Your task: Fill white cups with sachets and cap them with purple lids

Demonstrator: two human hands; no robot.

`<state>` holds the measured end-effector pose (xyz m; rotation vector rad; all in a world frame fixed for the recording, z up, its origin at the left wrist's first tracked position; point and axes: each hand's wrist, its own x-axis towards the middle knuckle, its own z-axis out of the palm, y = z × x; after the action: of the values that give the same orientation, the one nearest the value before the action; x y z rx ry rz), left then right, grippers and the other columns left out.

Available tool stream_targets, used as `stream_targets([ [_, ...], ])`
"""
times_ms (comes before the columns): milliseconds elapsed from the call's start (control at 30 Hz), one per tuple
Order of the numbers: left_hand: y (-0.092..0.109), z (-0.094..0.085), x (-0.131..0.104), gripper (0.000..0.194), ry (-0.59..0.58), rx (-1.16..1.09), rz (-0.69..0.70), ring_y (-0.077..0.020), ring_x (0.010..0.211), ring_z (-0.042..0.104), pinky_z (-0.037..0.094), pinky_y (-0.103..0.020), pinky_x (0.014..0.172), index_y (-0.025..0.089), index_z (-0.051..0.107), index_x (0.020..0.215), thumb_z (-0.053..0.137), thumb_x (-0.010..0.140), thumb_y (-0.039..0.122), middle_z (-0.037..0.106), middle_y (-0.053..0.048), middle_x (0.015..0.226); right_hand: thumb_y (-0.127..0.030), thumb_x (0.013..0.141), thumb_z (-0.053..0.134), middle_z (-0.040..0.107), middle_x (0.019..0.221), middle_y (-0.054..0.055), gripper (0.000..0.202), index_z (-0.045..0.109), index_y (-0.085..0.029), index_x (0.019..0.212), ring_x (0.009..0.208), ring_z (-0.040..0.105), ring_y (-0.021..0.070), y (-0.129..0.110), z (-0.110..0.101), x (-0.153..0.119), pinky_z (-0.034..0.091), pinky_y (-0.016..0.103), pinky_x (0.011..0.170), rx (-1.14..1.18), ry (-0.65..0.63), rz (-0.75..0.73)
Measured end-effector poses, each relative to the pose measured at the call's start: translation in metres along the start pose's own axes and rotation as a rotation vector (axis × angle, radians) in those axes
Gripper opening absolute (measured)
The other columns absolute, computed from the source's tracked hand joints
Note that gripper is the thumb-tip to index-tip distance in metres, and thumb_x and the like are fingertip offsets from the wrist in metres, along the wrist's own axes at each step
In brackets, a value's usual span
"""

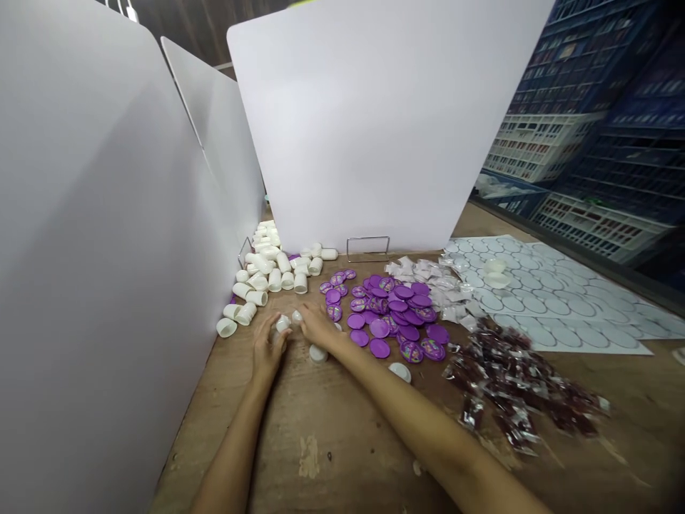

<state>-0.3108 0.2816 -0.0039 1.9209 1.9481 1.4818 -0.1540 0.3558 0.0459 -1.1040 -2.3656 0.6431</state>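
Observation:
On the wooden table (292, 421), my left hand (267, 343) has its fingers curled around a small white cup (282, 323). Close to its right, my right hand (315, 323) pinches a small whitish translucent piece (297, 317). Just below my right wrist lies a white round cap (317, 353), and another white cap (400, 371) sits beyond my right forearm. White cylindrical cups (275, 280) are heaped behind my left hand. Purple discs (379, 328), some with printed pictures, are spread to the right of my right hand.
White packets (428, 275) and dark red packets (514, 378) lie in piles on the right. Behind them are sheets with printed circles (556, 285). White panels (364, 128) stand at the back and left. Crates (604, 214) are stacked at the far right.

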Motion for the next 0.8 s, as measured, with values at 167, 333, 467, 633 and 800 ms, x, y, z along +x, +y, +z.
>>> stream_targets([
  [167, 0.005, -0.008, -0.006, 0.070, -0.107, 0.121, -0.138, -0.0353, 0.130, 0.044, 0.033, -0.058, 0.106, 0.013, 0.041, 0.138, 0.062, 0.081, 0.049, 0.046, -0.020, 0.140, -0.012, 0.088, 0.050, 0.058, 0.127, 0.016, 0.034, 0.058, -0.013, 0.121, 0.123, 0.047, 0.0293, -0.005, -0.009, -0.023, 0.034, 0.049, 0.104, -0.061, 0.069, 0.057],
  [333, 0.025, -0.022, -0.011, 0.042, -0.132, -0.230, -0.292, -0.0271, 0.110, 0.056, 0.042, -0.045, 0.099, 0.018, 0.060, 0.113, 0.062, 0.081, 0.046, 0.060, -0.011, 0.113, -0.016, 0.093, 0.043, 0.062, 0.115, 0.015, 0.027, 0.060, -0.012, 0.114, 0.111, 0.056, 0.0233, -0.017, -0.005, -0.066, 0.043, 0.037, 0.098, 0.185, 0.077, 0.046],
  [467, 0.054, -0.019, -0.011, 0.050, -0.136, -0.754, -0.546, -0.0205, 0.098, 0.062, 0.047, -0.032, 0.088, 0.017, 0.061, 0.115, 0.070, 0.076, 0.046, 0.065, -0.009, 0.110, -0.024, 0.094, 0.047, 0.061, 0.126, 0.012, 0.036, 0.049, -0.016, 0.130, 0.115, 0.056, 0.0208, -0.030, 0.010, -0.071, 0.045, 0.036, 0.098, 0.566, 0.153, 0.018],
  [633, 0.060, -0.017, -0.019, 0.044, 0.114, -0.904, -0.748, -0.0139, 0.079, 0.062, 0.049, -0.025, 0.071, 0.016, 0.064, 0.098, 0.077, 0.068, 0.045, 0.067, -0.003, 0.092, -0.011, 0.087, 0.051, 0.062, 0.119, 0.011, 0.039, 0.054, -0.018, 0.125, 0.114, 0.056, 0.0223, -0.034, 0.021, -0.067, 0.045, 0.040, 0.100, 0.494, 0.200, -0.065],
  [800, 0.032, -0.024, -0.025, 0.042, 0.282, -0.931, -0.826, -0.0136, 0.083, 0.063, 0.051, -0.027, 0.075, 0.016, 0.064, 0.100, 0.079, 0.068, 0.040, 0.068, -0.006, 0.101, -0.009, 0.082, 0.055, 0.051, 0.126, 0.016, 0.049, 0.050, -0.014, 0.131, 0.120, 0.050, 0.0242, -0.028, 0.027, -0.065, 0.041, 0.043, 0.106, 0.362, 0.237, -0.109],
])
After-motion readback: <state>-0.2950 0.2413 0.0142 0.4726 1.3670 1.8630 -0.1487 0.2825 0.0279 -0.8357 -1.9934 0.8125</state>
